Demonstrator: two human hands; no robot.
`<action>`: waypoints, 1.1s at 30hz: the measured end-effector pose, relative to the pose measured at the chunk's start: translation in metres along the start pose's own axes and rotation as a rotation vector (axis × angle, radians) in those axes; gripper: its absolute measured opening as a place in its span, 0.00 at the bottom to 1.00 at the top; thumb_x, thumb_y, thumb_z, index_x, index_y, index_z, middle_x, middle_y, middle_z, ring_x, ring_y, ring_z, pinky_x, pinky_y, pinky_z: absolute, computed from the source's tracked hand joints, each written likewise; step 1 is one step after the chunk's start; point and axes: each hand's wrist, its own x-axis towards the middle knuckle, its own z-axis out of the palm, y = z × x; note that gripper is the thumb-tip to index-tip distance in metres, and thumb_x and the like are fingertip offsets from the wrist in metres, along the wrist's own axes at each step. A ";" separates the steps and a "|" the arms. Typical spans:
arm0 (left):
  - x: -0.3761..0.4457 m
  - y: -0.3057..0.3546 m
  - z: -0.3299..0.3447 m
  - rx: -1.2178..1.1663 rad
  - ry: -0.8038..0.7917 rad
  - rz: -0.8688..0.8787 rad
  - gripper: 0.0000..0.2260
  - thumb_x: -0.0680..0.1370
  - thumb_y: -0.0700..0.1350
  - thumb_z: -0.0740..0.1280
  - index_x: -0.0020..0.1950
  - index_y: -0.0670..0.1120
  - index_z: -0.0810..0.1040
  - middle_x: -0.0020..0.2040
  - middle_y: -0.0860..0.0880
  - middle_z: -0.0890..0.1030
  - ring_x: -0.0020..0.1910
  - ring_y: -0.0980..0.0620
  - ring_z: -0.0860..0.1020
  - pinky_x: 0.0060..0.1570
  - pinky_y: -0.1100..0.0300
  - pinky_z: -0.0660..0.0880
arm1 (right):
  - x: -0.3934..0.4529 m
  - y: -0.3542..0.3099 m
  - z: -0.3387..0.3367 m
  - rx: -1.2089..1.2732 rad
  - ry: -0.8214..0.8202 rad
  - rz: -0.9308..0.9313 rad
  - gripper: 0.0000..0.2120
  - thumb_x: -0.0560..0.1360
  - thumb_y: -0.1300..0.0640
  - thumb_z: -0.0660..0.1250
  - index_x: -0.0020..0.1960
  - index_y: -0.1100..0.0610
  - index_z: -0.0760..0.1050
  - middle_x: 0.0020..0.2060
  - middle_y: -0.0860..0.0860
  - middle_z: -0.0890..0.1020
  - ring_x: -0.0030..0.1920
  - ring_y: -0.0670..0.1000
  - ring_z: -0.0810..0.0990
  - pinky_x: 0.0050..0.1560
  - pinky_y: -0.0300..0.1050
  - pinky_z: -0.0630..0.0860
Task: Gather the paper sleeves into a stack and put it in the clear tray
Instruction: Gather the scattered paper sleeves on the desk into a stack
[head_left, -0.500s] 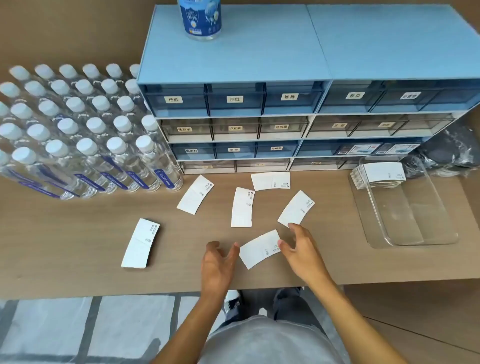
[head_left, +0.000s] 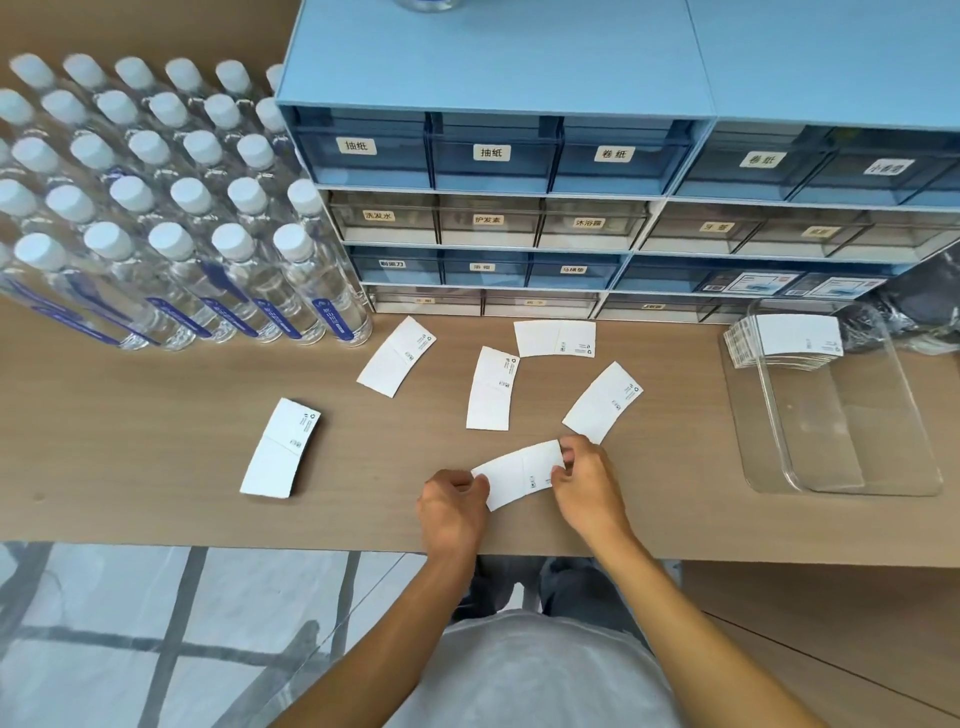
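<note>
Both hands pinch one sleeve (head_left: 519, 474): left hand (head_left: 451, 512) on near end, right hand (head_left: 589, 483) on far end, likely squaring it as stack base. Five loose sleeves on tabletop (head_left: 130, 415) beyond grip. Clear tray (head_left: 841, 467) to right, stack (head_left: 784, 340) already inside.
</note>
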 end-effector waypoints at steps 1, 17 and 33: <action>0.000 0.000 0.001 -0.002 0.006 -0.019 0.05 0.74 0.44 0.69 0.46 0.43 0.82 0.37 0.51 0.82 0.36 0.52 0.78 0.34 0.63 0.70 | 0.002 0.000 0.000 0.008 -0.003 0.009 0.14 0.75 0.65 0.63 0.60 0.58 0.74 0.53 0.56 0.78 0.52 0.57 0.79 0.55 0.49 0.76; 0.003 0.012 0.029 -0.023 -0.076 -0.065 0.09 0.70 0.44 0.75 0.37 0.45 0.75 0.34 0.44 0.82 0.31 0.47 0.77 0.35 0.59 0.75 | 0.020 0.010 -0.033 0.126 0.000 0.013 0.05 0.71 0.65 0.68 0.41 0.59 0.73 0.38 0.53 0.78 0.35 0.50 0.76 0.31 0.33 0.68; -0.017 0.082 0.116 -0.435 -0.158 -0.351 0.08 0.72 0.30 0.70 0.39 0.39 0.73 0.29 0.45 0.73 0.30 0.48 0.72 0.42 0.54 0.76 | 0.122 0.010 -0.104 -0.124 -0.003 -0.015 0.04 0.68 0.63 0.67 0.42 0.58 0.75 0.45 0.57 0.81 0.46 0.61 0.81 0.46 0.49 0.77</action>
